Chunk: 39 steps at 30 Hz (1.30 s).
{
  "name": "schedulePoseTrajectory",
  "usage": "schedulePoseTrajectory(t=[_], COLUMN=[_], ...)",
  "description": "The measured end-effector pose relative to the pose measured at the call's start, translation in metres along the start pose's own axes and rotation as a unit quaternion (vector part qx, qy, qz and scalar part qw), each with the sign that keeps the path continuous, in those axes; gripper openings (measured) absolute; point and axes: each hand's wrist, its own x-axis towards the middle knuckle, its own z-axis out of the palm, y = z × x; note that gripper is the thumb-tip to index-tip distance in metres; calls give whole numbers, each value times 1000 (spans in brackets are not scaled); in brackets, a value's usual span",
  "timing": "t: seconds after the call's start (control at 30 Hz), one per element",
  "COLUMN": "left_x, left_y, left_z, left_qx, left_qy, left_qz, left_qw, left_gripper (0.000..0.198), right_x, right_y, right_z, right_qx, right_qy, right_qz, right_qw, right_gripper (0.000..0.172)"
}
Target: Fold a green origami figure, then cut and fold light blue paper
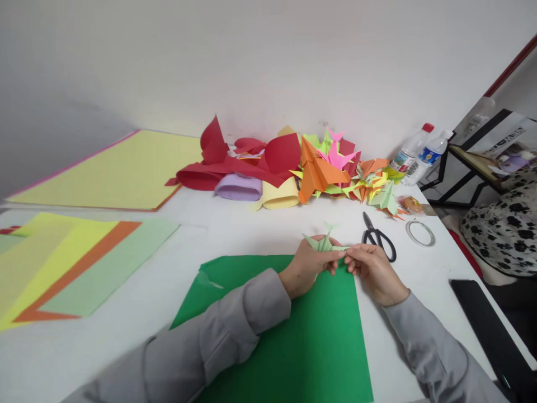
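Grey sleeves (235, 330) lowest in frame, over a dark green paper sheet (310, 347) on the white table (210, 235). Left hand (308, 268) and right hand (373, 271) both pinch a small light-green folded paper figure (325, 242), held just above the sheet's far edge. Looks very light, thin, easily crushed; best taken at the thicker folded body, not the thin points. Black scissors (380, 238) and tape roll (420, 233) lie just right; pile of folded paper figures (335, 168) behind.

Two bottles (413, 152), one pair of scissors (378, 237), one tape ring (420, 233), perhaps a dozen folded figures (335, 168).
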Motion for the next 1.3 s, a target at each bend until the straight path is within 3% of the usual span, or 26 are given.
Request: schedulePoseTrajectory(t=[0.47,1.03,1.3], left_x=[0,3,2], left_y=[4,7,8], left_z=[-2,-7,-6], left_qx=[-23,9,16], left_qy=[-3,-49,-39], left_qz=[-33,-48,-47], left_qw=[999,998,998], left_gripper=[35,31,29], right_x=[5,10,11], right_y=[2,-7,-4], right_z=[-3,-15,-16], right_qx=[-90,-135,-170], right_qy=[-3,-89,-61], right_qz=[-90,-68,-119], right_qw=[992,984,976], right_gripper=[28,33,27])
